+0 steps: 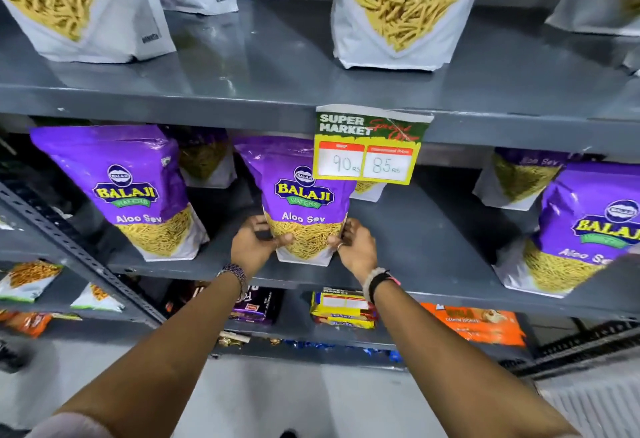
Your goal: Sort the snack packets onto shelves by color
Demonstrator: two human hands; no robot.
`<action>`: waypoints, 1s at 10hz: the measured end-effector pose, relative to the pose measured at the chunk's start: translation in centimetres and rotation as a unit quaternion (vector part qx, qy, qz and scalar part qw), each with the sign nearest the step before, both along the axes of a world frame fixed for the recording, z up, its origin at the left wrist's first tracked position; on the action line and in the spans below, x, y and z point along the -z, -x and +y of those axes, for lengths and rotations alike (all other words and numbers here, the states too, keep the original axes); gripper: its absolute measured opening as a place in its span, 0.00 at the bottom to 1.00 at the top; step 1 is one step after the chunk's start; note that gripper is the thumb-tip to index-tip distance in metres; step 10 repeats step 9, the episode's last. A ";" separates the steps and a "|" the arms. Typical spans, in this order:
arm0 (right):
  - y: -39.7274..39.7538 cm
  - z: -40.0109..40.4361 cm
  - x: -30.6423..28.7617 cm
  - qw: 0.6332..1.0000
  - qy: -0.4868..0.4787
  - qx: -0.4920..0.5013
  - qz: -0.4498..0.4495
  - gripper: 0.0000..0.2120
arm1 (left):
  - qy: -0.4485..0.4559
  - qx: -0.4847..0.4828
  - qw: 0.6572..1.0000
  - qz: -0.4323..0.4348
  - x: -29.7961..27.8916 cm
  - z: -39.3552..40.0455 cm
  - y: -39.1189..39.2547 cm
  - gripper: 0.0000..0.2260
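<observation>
purple aloo sev packet point(304, 195) stands upright at the middle of the grey middle shelf point(433, 247), close to its near edge, and we have it clasped low down from both sides. in the head view, our only one, our left hand point(254, 242) presses its thumb on the front near the bottom left corner, with the other fingers curled round behind; our right hand point(356, 247) mirrors it at the bottom right corner. both hands are closed on the bag, not spread.

another purple packet point(117, 192) stands to the left, a third point(588, 226) far right, and more sit deeper in. the price tag point(369, 147) hanging from the shelf above overlaps our packet's top right corner. the upper shelf point(277, 57) carries bags point(401, 8) of which we see only the pale lower parts.

our worry: the grip is low and the bag tall, so on letting go it may tip forward off the near edge. lifting it could also snag the tag.
</observation>
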State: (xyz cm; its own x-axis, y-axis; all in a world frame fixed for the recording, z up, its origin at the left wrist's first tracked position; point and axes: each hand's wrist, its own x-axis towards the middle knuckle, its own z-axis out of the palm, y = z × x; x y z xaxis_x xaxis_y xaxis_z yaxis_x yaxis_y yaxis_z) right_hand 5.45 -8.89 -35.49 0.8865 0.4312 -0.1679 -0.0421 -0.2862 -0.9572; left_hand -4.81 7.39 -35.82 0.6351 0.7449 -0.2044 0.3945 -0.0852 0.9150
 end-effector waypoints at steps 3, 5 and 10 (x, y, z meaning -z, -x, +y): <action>-3.8 -7.0 0.5 0.997 0.054 0.043 -0.027 0.12 | -0.016 0.023 1.000 -0.009 -0.9 -8.3 -4.0 0.27; -4.8 -9.1 -0.2 0.996 0.077 0.038 -0.030 0.14 | -0.016 0.030 0.999 0.007 -1.6 -10.6 -5.2 0.27; -3.7 -10.5 -0.8 0.996 0.051 0.071 -0.027 0.25 | -0.030 0.029 0.998 -0.043 -1.3 -11.7 -3.6 0.24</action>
